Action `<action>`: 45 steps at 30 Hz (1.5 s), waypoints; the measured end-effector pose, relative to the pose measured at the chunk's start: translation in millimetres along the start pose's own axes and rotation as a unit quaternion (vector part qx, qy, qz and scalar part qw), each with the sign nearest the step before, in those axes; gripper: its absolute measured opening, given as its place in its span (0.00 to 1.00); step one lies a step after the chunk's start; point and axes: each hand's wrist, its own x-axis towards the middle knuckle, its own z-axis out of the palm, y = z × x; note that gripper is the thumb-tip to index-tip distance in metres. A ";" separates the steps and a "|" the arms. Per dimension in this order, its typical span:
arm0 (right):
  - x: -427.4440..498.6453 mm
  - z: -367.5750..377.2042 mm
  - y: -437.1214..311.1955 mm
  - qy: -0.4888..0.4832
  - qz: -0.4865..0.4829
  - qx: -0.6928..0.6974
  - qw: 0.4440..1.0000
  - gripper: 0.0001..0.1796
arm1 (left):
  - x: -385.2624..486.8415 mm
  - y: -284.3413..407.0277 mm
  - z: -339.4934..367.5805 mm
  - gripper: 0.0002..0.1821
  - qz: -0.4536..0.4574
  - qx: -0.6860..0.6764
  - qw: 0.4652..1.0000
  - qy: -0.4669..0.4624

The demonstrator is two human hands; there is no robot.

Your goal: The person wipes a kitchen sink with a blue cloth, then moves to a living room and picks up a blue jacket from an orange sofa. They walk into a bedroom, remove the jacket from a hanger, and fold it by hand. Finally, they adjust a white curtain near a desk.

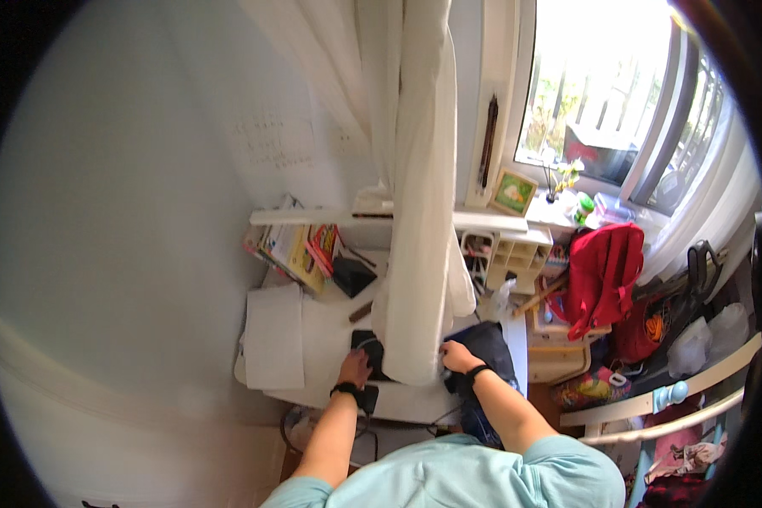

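My left hand (355,368) rests at a flat black object (369,346) on the white desk (333,324); whether the fingers grip it is unclear. A black band is on that wrist, with a small black box (369,399) beside it. To the right, my right hand (460,357) has curled fingers at the edge of a dark cloth bag or garment (489,346); its hold is partly hidden. Between my hands hangs a long white curtain (419,254), which covers the middle of the desk and part of the black object.
White paper (274,336) lies at the desk's left, below leaning books (292,254) and a black pouch-like item (352,275). A small organizer (519,257) stands back right. Beyond are a red backpack (606,273) and a wooden rail (705,380). Cables (406,425) hang at the front edge.
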 end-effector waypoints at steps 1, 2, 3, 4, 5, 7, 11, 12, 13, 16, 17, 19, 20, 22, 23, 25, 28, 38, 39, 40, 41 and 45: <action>-1.4 -17.9 -10.2 0.065 0.025 0.041 0.997 0.13 | -11.9 5.7 6.3 0.17 -0.002 0.016 1.000 0.002; -4.0 -42.6 -21.5 0.166 0.012 0.060 0.984 0.10 | -24.5 16.9 14.2 0.17 -0.006 0.035 0.999 0.005; -6.4 -73.2 -34.4 0.274 -0.024 0.074 0.958 0.08 | -39.8 30.4 23.6 0.17 -0.008 0.055 0.998 0.006; -7.0 -109.1 -48.6 0.334 -0.016 0.171 0.927 0.06 | -52.5 52.3 36.1 0.15 0.029 0.116 0.993 0.008; -4.8 -148.7 -64.4 0.386 -0.041 0.268 0.882 0.05 | -68.0 76.3 49.3 0.13 0.059 0.179 0.982 0.019; 16.9 -228.9 -103.2 0.400 -0.172 0.395 0.809 0.05 | -83.0 146.3 90.8 0.09 0.212 0.178 0.961 0.024; 109.3 -320.5 -203.4 0.315 -0.278 0.252 0.872 0.40 | -70.2 302.5 223.1 0.23 0.571 0.200 0.776 -0.175; 129.1 -326.7 -225.8 0.307 -0.273 0.241 0.879 0.44 | -64.2 327.7 262.1 0.31 0.569 0.216 0.775 -0.173; 145.5 -326.2 -246.5 0.296 -0.248 0.248 0.888 0.49 | -63.0 348.9 290.8 0.31 0.617 0.408 0.663 -0.119; 159.5 -324.8 -286.2 0.134 -0.273 0.345 0.888 0.52 | -75.8 353.3 367.1 0.22 0.492 0.275 0.731 -0.384; 154.2 -323.0 -295.0 0.136 -0.289 0.344 0.883 0.52 | -87.9 336.5 380.5 0.21 0.487 0.294 0.741 -0.357; 130.5 -325.5 -305.2 0.136 -0.380 0.351 0.845 0.47 | -119.6 293.7 392.8 0.27 0.629 0.307 0.655 -0.285; 111.3 -331.1 -303.7 0.072 -0.346 0.403 0.844 0.40 | -139.4 276.9 384.6 0.29 0.589 0.416 0.637 -0.273; 76.9 -338.9 -305.9 0.029 -0.319 0.469 0.823 0.23 | -177.7 256.0 360.0 0.32 0.613 0.424 0.506 -0.434; 58.0 -342.3 -306.3 0.039 -0.298 0.473 0.828 0.22 | -194.5 252.8 346.5 0.33 0.583 0.443 0.489 -0.473; 22.2 -349.6 -312.3 0.047 -0.286 0.481 0.827 0.19 | -221.3 267.0 316.8 0.30 0.505 0.489 0.530 -0.475; -19.4 -351.0 -332.7 0.079 -0.292 0.496 0.814 0.17 | -240.7 273.8 301.7 0.26 0.503 0.315 0.689 -0.416; -28.4 -319.3 -404.4 -0.049 -0.342 0.465 0.815 0.33 | -284.5 215.4 248.2 0.30 0.404 0.368 0.747 -0.378; -24.2 -331.1 -411.2 -0.016 -0.412 0.479 0.775 0.38 | -289.1 217.4 241.8 0.31 0.357 0.330 0.790 -0.373; -19.0 -347.2 -419.4 0.043 -0.423 0.499 0.755 0.43 | -291.7 218.0 235.8 0.32 0.312 0.293 0.825 -0.370; -12.5 -361.8 -430.8 0.111 -0.474 0.457 0.745 0.50 | -294.5 220.3 232.0 0.33 0.312 0.291 0.825 -0.371; 32.3 -389.1 -504.4 0.412 -0.421 0.233 0.774 0.42 | -301.5 230.6 215.8 0.36 0.366 0.331 0.790 -0.363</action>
